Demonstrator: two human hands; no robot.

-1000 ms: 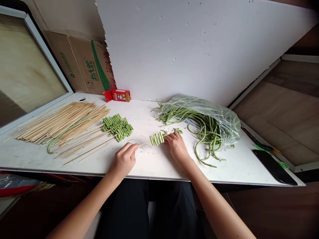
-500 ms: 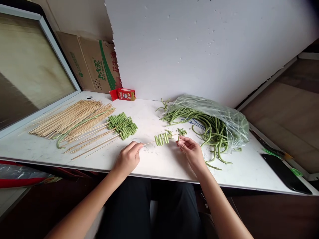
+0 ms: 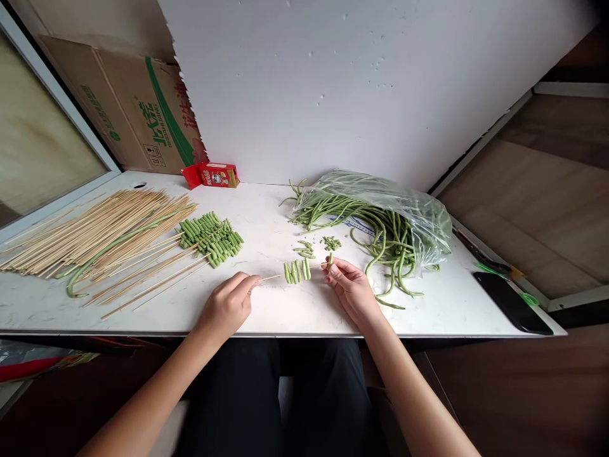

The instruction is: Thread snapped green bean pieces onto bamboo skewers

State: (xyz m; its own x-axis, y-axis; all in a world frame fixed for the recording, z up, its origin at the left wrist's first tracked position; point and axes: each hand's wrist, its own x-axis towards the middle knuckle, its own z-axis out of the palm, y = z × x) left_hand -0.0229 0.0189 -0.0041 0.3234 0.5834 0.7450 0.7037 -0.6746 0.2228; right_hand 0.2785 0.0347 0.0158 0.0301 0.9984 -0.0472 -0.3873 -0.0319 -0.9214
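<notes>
My left hand (image 3: pixel 227 303) pinches one end of a thin wooden skewer (image 3: pixel 271 277). Several short green bean pieces (image 3: pixel 297 271) sit side by side across the skewer, between my two hands. At the skewer's other end, my right hand (image 3: pixel 349 287) grips a single bean piece (image 3: pixel 330 259), which touches the tip. Small bean scraps (image 3: pixel 332 243) lie on the white table just beyond. To the left, finished-looking skewers of bean pieces (image 3: pixel 212 238) are stacked close together, their sticks pointing left.
Bare skewers (image 3: pixel 95 228) spread over the left, a long bean (image 3: pixel 121 240) on them. A plastic bag (image 3: pixel 380 190) of long beans (image 3: pixel 399 238) lies right. Also there: a black phone (image 3: pixel 512 302), a red box (image 3: pixel 219 175), a carton (image 3: pixel 128 108) and the table edge (image 3: pixel 304 334).
The view has shifted, so the things on the table appear farther left. The bean piece in my right hand now meets the skewer's tip; before, it was slightly apart.
</notes>
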